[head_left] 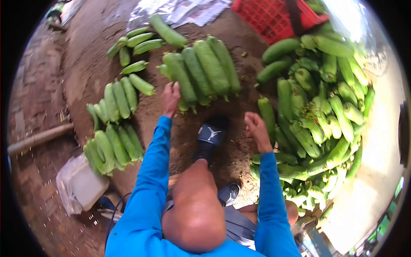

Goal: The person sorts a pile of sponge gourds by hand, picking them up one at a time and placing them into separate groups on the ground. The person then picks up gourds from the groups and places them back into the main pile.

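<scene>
Long green gourds (208, 68) lie side by side in a stacked row on the dirt floor in front of me. My left hand (171, 99) is at the left end of this row, its fingers stretched forward right beside the nearest gourd. To the right, my right hand (256, 129) hovers with loosely curled fingers and nothing visible in them. A single gourd (266, 115) lies just past its fingertips, at the edge of a large heap of gourds (314, 109). One more gourd (168, 31) rests at an angle behind the row.
Smaller gourds form rows (114, 100) on the left, with another group (113, 147) nearer me. A red plastic crate (265, 19) stands at the back right, and plastic and paper sheets (184, 10) lie at the back. A whitish wrapped container (83, 184) sits front left. My sandalled foot (210, 133) is between my hands.
</scene>
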Available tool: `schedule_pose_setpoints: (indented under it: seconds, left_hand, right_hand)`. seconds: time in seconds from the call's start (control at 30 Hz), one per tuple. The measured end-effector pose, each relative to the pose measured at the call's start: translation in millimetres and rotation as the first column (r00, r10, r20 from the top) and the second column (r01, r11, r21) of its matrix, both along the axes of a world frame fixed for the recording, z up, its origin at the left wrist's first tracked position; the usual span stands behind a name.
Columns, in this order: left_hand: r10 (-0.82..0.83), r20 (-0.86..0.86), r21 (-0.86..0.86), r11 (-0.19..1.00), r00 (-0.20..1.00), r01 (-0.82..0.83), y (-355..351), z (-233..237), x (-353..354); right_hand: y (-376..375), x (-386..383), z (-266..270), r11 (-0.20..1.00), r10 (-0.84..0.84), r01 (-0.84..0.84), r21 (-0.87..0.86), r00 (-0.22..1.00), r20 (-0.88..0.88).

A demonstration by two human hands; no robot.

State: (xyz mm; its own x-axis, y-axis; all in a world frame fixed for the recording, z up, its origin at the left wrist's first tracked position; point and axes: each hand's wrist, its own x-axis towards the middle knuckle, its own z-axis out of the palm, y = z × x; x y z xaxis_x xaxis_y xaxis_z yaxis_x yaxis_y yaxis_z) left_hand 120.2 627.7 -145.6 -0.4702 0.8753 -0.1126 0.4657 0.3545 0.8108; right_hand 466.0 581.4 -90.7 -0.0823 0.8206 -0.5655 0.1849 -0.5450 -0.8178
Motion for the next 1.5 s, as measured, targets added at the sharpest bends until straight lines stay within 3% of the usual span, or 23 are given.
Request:
schedule_pose_setpoints:
  seconds: [0.1, 0.2, 0.27, 0.3, 0.4, 0.47, 0.5, 0.57, 0.6, 0.63, 0.67, 0.73, 0.83, 0.9, 0.97, 1.03, 1.07, 1.13, 1.27, 1.33, 1.4, 1.43, 1.5]
  left_hand:
    - [-0.024, 0.058, 0.066, 0.998, 0.998, 0.020, -23, 0, 4]
    - [-0.049, 0.110, 0.083, 0.996, 0.993, 0.040, -43, -1, 10]
    - [-0.056, 0.125, 0.048, 0.998, 0.991, 0.050, -50, 14, 14]
    - [-0.040, 0.148, 0.008, 0.999, 0.988, 0.039, -52, 20, 16]
    - [0.005, 0.229, 0.012, 1.000, 0.973, -0.008, -55, 28, 15]
    - [-0.017, 0.244, 0.056, 0.998, 0.970, 0.003, -50, 43, 20]
    - [-0.031, 0.263, 0.093, 0.996, 0.964, 0.007, -50, 52, 22]
    - [-0.027, 0.314, 0.123, 0.992, 0.949, -0.013, -44, 66, 28]
    - [-0.021, 0.365, 0.161, 0.986, 0.931, -0.041, -39, 72, 32]
    - [-0.035, 0.337, 0.165, 0.986, 0.941, -0.023, -36, 78, 37]
    - [-0.014, 0.344, 0.161, 0.986, 0.939, -0.044, -32, 86, 43]
    - [-0.153, 0.453, 0.084, 0.988, 0.878, 0.128, -28, 103, 58]
    - [-0.293, 0.637, 0.057, 0.941, 0.713, 0.335, -29, 117, 77]
    - [-0.357, 0.698, 0.036, 0.883, 0.621, 0.467, -31, 128, 82]
    - [-0.347, 0.714, -0.005, 0.866, 0.608, 0.500, -39, 130, 82]
    - [-0.445, 0.720, 0.118, 0.834, 0.532, 0.538, -46, 130, 81]
    - [-0.469, 0.673, 0.074, 0.812, 0.572, 0.579, -50, 134, 77]
    - [-0.404, 0.613, 0.137, 0.900, 0.678, 0.413, -68, 125, 72]
    - [-0.102, 0.740, -0.081, 0.968, 0.664, 0.239, -110, 99, 19]
    - [0.118, 0.829, -0.168, 0.985, 0.546, 0.042, -134, 98, -8]
    - [0.207, 0.770, -0.207, 0.976, 0.604, -0.070, -166, 91, -37]
    - [0.254, 0.670, -0.195, 0.967, 0.697, -0.165, -179, 92, -51]
    - [0.350, 0.514, -0.198, 0.937, 0.783, -0.289, -212, 98, -80]
  right_hand:
    - [65, 17, -21, 0.982, -0.165, 0.145, 0.123, 0.971, 0.174]
    - [123, 22, -14, 0.964, -0.224, 0.194, 0.182, 0.961, 0.163]
    - [153, 28, -16, 0.996, -0.039, 0.070, -0.062, 0.912, 0.409]
    - [158, 27, -21, 0.995, -0.054, 0.085, -0.059, 0.915, 0.400]
    - [175, 24, -56, 0.988, -0.156, 0.142, 0.065, 0.866, 0.475]
    - [182, 34, -114, 0.916, -0.288, -0.013, 0.400, 0.674, 0.681]
    - [180, 35, -102, 0.918, -0.286, -0.012, 0.397, 0.673, 0.682]
    - [166, 37, -53, 0.991, -0.113, 0.094, 0.092, 0.966, 0.232]
    - [156, 40, -44, 0.992, -0.107, 0.089, 0.085, 0.964, 0.242]
    - [145, 42, -34, 0.979, -0.202, 0.202, -0.007, 0.976, -0.084]
    - [134, 41, -24, 0.953, -0.302, 0.272, -0.133, 0.870, -0.390]
    - [93, 19, 12, 0.850, -0.523, 0.451, -0.272, 0.660, -0.540]
    - [33, 0, 30, 0.952, -0.305, 0.267, -0.149, 0.789, -0.534]
    - [9, -21, 40, 0.977, -0.056, 0.096, 0.192, 0.977, -0.204]
    - [-6, -45, 54, 0.974, 0.082, -0.042, 0.221, 0.980, -0.179]
    - [-12, -73, 64, 0.917, 0.254, -0.208, 0.341, 0.963, -0.095]
    - [-16, -84, 71, 0.912, 0.290, -0.238, 0.333, 0.950, -0.114]
    - [-22, -110, 81, 0.853, 0.446, -0.473, 0.220, 0.880, 0.163]
    - [-37, -136, 57, 0.815, 0.567, -0.558, 0.155, 0.824, -0.015]
    - [-45, -137, 51, 0.773, 0.601, -0.576, 0.266, 0.799, -0.015]
    - [-54, -128, 39, 0.849, 0.527, -0.516, 0.114, 0.845, -0.095]
    - [-54, -124, 36, 0.843, 0.536, -0.524, 0.123, 0.838, -0.106]
    - [-58, -112, 29, 0.873, 0.470, -0.483, -0.063, 0.869, -0.154]
